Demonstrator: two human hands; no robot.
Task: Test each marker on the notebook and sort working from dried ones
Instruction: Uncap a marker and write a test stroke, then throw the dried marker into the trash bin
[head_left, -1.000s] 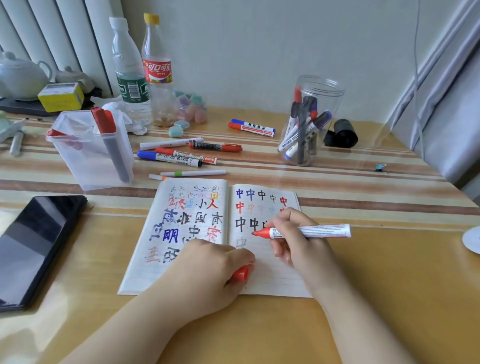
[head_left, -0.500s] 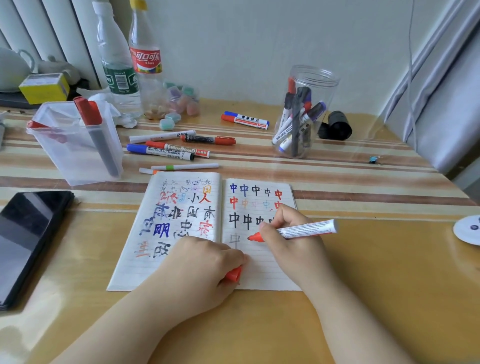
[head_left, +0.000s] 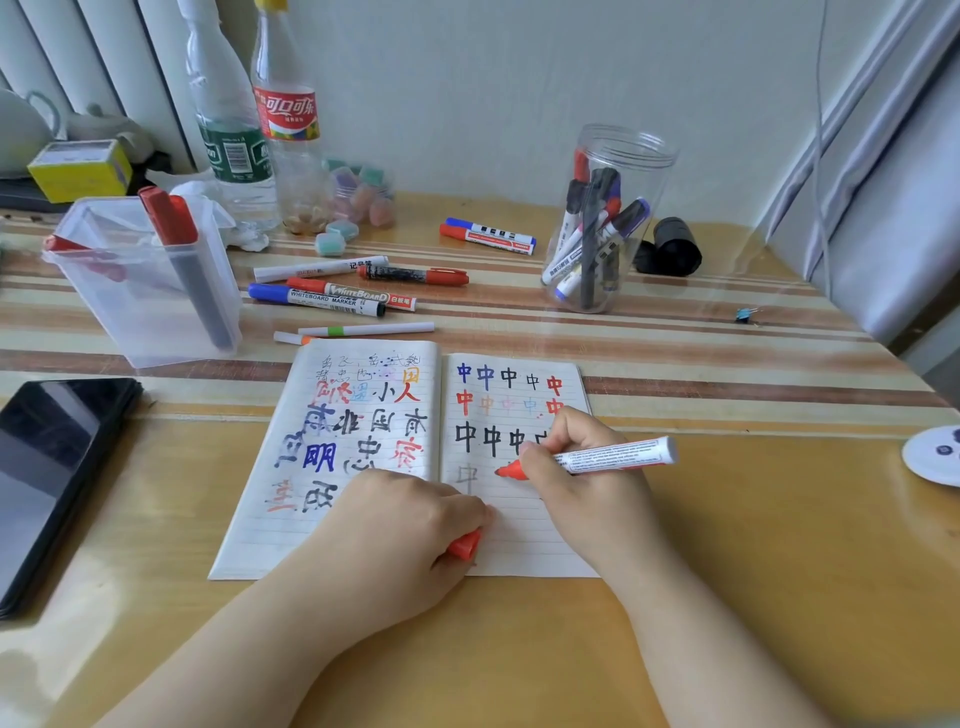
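— Anything moved?
— Right hand (head_left: 582, 483) has slid down the notebook (head_left: 363, 467); its pinched marker (head_left: 597, 460) now has its red tip on the page beside a faint grey character.
— And the left hand (head_left: 395, 535)?
— Curled round a red cap (head_left: 464, 545), mostly hidden, resting on the page.

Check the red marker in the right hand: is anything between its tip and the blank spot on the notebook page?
Nothing visible. The red marker, held in the right hand, has its tip at bare lined paper on the notebook, beside a faint grey character. The left hand, gripping the red cap, sits lower, off that spot.
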